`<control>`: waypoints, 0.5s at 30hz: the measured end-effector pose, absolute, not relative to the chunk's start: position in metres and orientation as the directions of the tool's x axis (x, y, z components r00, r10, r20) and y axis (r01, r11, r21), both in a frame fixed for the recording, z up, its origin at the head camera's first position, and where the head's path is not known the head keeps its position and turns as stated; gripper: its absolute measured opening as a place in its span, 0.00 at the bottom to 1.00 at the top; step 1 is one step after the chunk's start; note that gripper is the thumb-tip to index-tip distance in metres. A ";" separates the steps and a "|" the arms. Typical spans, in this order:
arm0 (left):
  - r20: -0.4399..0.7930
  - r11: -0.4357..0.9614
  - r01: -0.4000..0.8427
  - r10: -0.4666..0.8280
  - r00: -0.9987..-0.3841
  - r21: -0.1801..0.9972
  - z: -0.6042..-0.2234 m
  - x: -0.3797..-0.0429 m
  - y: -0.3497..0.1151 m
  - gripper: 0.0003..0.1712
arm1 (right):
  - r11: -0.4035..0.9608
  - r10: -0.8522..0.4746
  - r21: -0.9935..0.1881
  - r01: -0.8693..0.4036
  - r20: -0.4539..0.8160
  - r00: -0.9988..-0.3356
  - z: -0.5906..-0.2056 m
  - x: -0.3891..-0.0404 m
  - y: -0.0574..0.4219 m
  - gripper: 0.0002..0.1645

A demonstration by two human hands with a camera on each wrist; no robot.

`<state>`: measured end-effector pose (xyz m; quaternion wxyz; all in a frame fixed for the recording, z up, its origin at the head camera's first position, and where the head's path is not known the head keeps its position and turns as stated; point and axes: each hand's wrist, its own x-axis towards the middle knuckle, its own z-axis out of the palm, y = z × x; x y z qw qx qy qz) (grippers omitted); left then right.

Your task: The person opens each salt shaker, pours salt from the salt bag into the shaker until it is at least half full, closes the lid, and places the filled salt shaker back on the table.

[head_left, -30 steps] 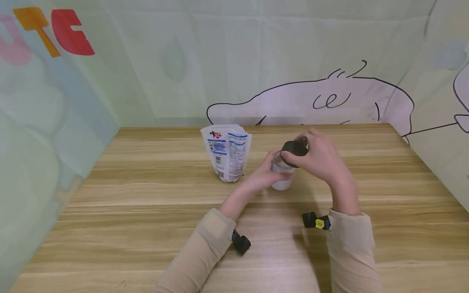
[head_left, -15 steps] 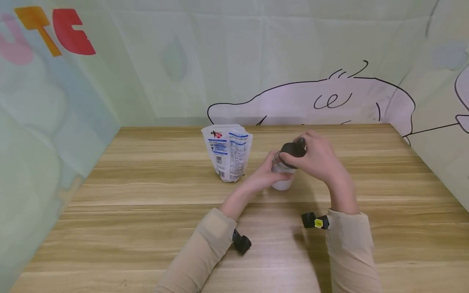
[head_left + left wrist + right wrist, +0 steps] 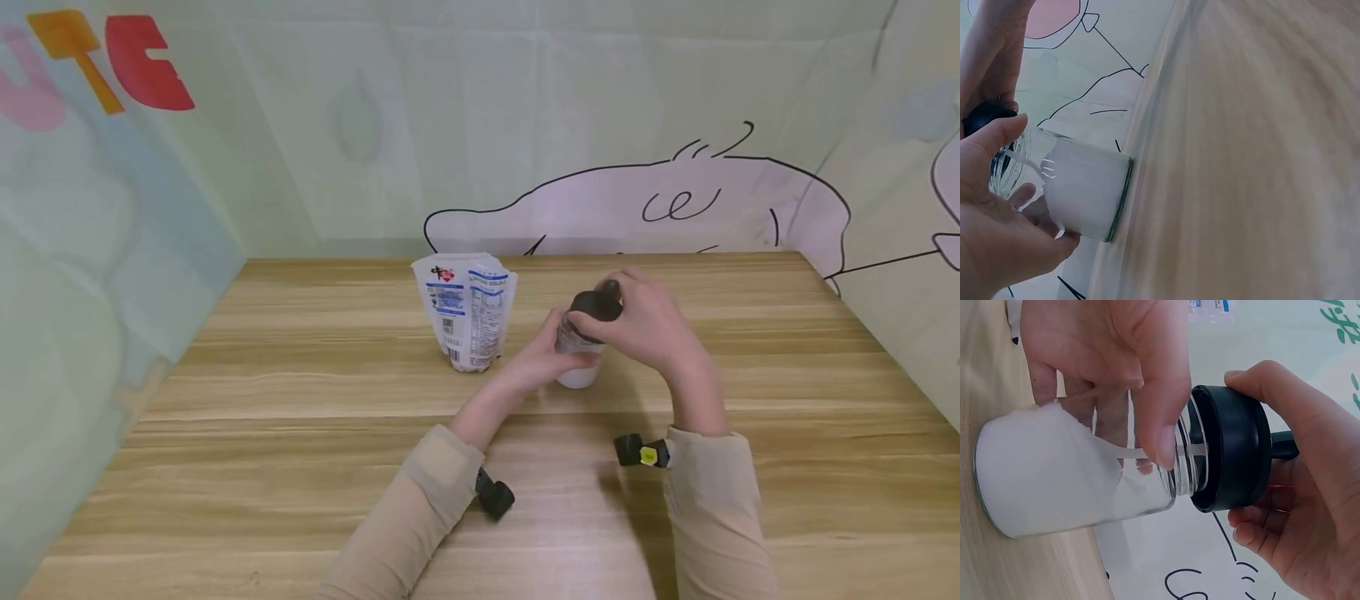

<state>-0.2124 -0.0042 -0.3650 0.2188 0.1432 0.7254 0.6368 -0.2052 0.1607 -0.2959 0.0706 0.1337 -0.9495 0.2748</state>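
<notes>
A clear glass jar (image 3: 1035,481) partly filled with white powder or fine grains stands upright on the table. My left hand (image 3: 543,358) grips it near the neck, thumb on one side and fingers round the other. Between its thumb and fingers my right hand (image 3: 652,325) holds a black lid (image 3: 1235,450) with a knob on top. This lid sits over the threaded jar mouth, with some glass thread still showing below its rim. Through the glass a pale thin stem (image 3: 1129,452) reaches from the lid side into the white contents.
To the left of the jar stands a white printed pouch (image 3: 465,317) with blue and red markings. The wood-grain table (image 3: 300,467) runs back to a cloth backdrop (image 3: 450,125) with cartoon drawings. Black wrist cameras sit on both sleeves.
The lid and my right hand have shifted slightly left and down, bringing the lid over the jar mouth. My left hand and the jar stay in place.
</notes>
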 end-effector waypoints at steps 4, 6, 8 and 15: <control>-0.129 0.139 -0.068 0.494 -0.860 0.988 -0.366 -0.213 -0.004 0.42 | 0.815 -0.217 -0.496 -0.298 0.215 -0.952 -0.296 -0.205 0.159 0.31; -0.126 0.138 -0.066 0.492 -0.861 0.988 -0.365 -0.213 -0.004 0.42 | 0.817 -0.220 -0.491 -0.302 0.219 -0.951 -0.297 -0.205 0.159 0.31; -0.124 0.139 -0.063 0.489 -0.863 0.988 -0.365 -0.213 -0.004 0.43 | 0.817 -0.222 -0.489 -0.306 0.224 -0.949 -0.297 -0.205 0.158 0.31; -0.123 0.131 -0.067 0.484 -0.866 0.989 -0.364 -0.212 -0.004 0.47 | 0.820 -0.231 -0.476 -0.317 0.232 -0.945 -0.297 -0.205 0.152 0.33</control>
